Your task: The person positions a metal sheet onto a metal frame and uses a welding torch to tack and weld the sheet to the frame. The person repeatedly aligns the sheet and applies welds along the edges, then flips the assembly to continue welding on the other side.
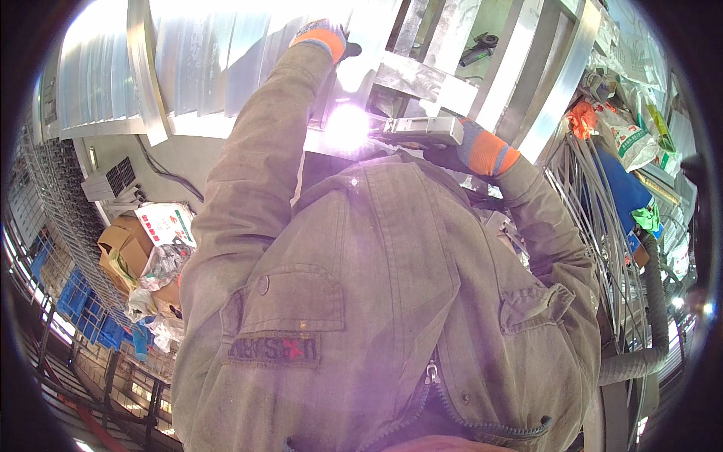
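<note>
My right hand (482,149), in a grey and orange glove, is closed around a silver, box-shaped welding torch (425,130). At the torch's tip a dazzling light hides the spot where it meets the metal. My left hand (322,39), gloved the same way, reaches far forward and lies on a ribbed, shiny metal panel (211,68). Its dark thumb sticks out to the side; glare washes out the other fingers. Right of the panel is a frame of silver metal bars (422,79), close to the torch.
An angle grinder (479,50) lies beyond the bars. Cardboard boxes (124,252) and plastic bags stand at the left, near wire mesh racks (68,188). Thin metal rods (591,196), bags and a thick grey hose (655,301) are at the right.
</note>
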A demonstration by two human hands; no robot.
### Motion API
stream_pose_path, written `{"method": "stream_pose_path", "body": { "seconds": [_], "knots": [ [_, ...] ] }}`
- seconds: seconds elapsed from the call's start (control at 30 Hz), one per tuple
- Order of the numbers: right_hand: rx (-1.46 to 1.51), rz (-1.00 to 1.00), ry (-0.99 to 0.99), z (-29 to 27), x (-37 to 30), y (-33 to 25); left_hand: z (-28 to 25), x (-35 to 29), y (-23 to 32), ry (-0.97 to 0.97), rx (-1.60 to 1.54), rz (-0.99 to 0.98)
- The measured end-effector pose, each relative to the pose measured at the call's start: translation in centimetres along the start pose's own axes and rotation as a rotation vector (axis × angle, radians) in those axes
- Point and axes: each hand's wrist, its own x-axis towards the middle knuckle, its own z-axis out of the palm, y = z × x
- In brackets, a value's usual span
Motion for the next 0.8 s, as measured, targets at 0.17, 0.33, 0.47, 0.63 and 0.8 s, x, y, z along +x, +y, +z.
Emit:
{"method": "stream_pose_path", "body": {
  "seconds": [0.17, 0.33, 0.47, 0.63, 0.8],
  "knots": [
    [-0.031, -0.01, 0.015, -0.1, -0.5, 0.0, 0.0, 0.4, 0.1, -0.038, 0.062, 0.006],
    [-0.054, -0.02, 0.023, 0.2, -0.6, 1.4, -0.7, -0.2, 0.3, -0.128, 0.009, 0.011],
    [-0.186, -0.036, 0.056, -0.2, -0.6, 0.5, -1.4, -1.0, 0.8, -0.129, 0.038, 0.022],
    [0.074, -0.06, 0.024, -1.7, -3.3, -4.5, -1.8, -2.0, 0.7, -0.081, -0.005, 0.039],
    [0.214, -0.158, 0.166, -2.4, -6.5, -8.3, -1.8, -4.1, 0.5, 0.04, -0.044, -0.004]
  ]
}}
